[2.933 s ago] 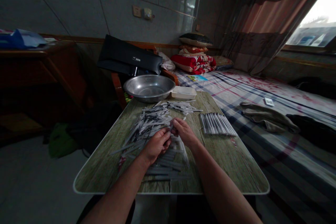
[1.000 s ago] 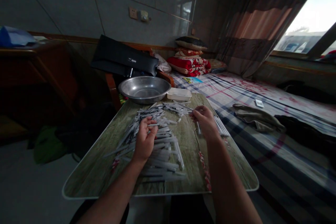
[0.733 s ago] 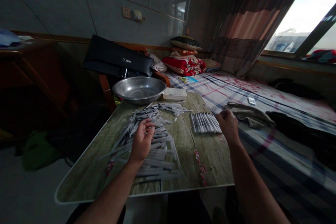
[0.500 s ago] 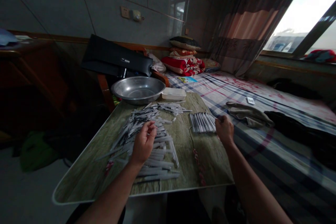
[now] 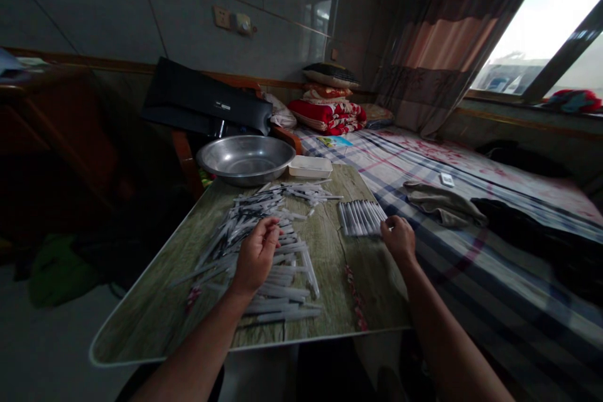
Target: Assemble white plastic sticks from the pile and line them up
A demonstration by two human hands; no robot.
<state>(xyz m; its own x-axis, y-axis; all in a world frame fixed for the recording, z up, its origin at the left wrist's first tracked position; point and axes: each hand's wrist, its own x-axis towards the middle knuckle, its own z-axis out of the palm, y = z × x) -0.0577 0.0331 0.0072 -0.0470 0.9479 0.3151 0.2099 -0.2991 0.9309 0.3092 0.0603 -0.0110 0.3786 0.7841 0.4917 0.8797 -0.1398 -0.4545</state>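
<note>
Many slim whitish pens (image 5: pixel 282 292), some with dark parts, lie in a loose pile on the wood-patterned table (image 5: pixel 320 264). My left hand (image 5: pixel 258 254) is over this pile, its fingers loosely bent and the thumb a little apart, with nothing visible between them. To the right, more pens form a neat side-by-side row (image 5: pixel 360 218) with their dark ends away from me. At the row's right end is my right hand (image 5: pixel 399 240), fingers closed on the outermost pen, which the fingers mostly cover.
A wide metal basin (image 5: pixel 247 166) and a white plastic tray (image 5: pixel 311 167) stand at the table's far edge. Beyond them a black monitor (image 5: pixel 202 103) leans on a chair. Right of the table is a bed with a checked sheet (image 5: pixel 377 163) and a grey cloth (image 5: pixel 440 204).
My right hand has brought a pen in against the right end of the row. The left hand stays over the pile, its fingers slightly looser. The view has shifted a little.
</note>
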